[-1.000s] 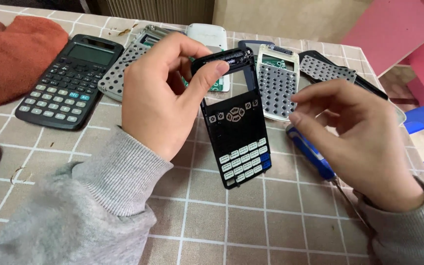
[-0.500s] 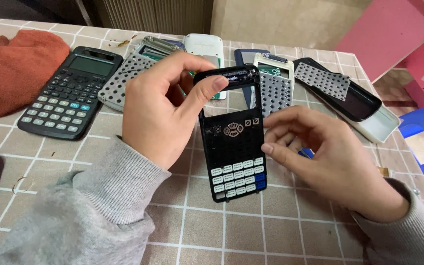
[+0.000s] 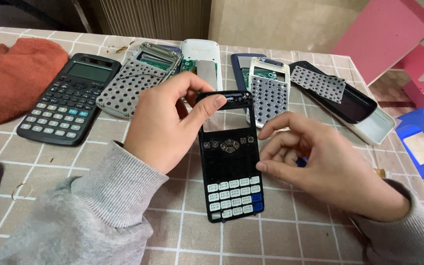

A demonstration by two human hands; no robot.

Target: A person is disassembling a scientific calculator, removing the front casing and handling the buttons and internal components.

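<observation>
Holding a black calculator front shell (image 3: 230, 162), screen window empty.

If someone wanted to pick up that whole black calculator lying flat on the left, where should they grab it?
Probably by the two long side edges of the black calculator, coming from above: it lies flat on the table, keys up, and its sides look free, though the perforated grey panel sits close on the right.

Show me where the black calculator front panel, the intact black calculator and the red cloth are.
black calculator front panel (image 3: 229, 169): head view, dark middle section.
intact black calculator (image 3: 69, 100): head view, keypad.
red cloth (image 3: 13, 78): head view, centre of fabric.
</observation>
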